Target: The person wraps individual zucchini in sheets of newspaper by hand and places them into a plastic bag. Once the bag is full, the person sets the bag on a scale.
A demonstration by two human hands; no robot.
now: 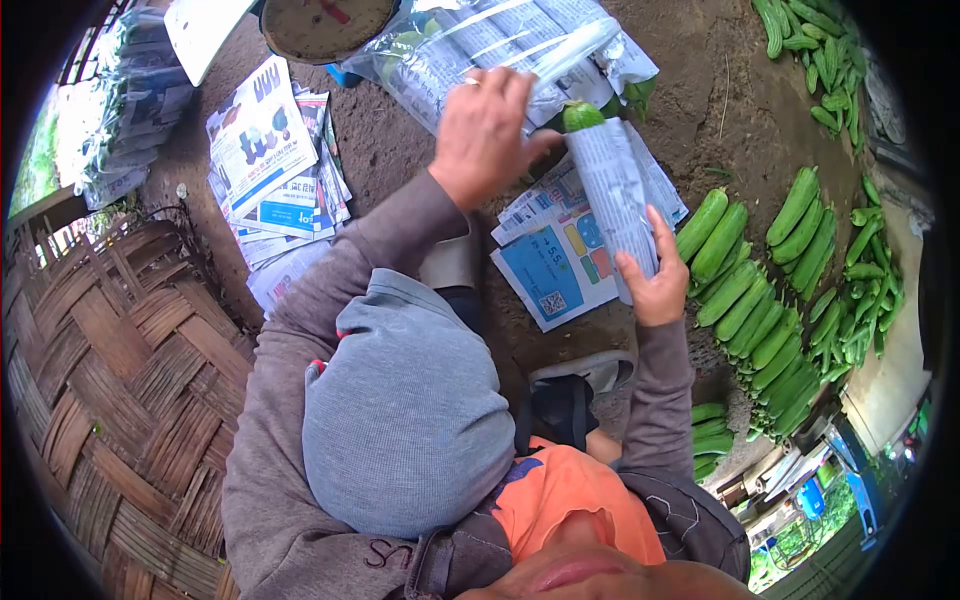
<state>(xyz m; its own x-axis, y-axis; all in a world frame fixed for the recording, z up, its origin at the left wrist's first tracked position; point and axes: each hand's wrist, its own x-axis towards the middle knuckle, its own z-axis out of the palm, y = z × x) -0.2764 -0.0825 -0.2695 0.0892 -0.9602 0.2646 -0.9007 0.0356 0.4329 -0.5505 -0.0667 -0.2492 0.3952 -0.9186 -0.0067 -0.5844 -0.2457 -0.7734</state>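
Observation:
My right hand [655, 280] is closed round the lower end of a newspaper-wrapped cucumber [612, 185]. Its bare green tip sticks out at the top and points toward a clear plastic bag [590, 45]. Several newspaper-wrapped cucumbers [480, 50] lie side by side inside that bag. At the bag's near edge, my left hand [485, 130] has its fingers curled over the plastic, with the thumb held out toward the cucumber's tip. Below the wrapped cucumber, loose newspaper sheets [545, 270] lie on the ground, partly covered by it.
A newspaper stack [265, 160] lies at left, near a round-topped stool [325, 25]. Rows of bare cucumbers [745, 300] and further heaps cover the right side. Filled bags [125, 100] stand at far left above a woven bamboo panel [130, 400]. A grey-capped head [405, 400] is close below my arms.

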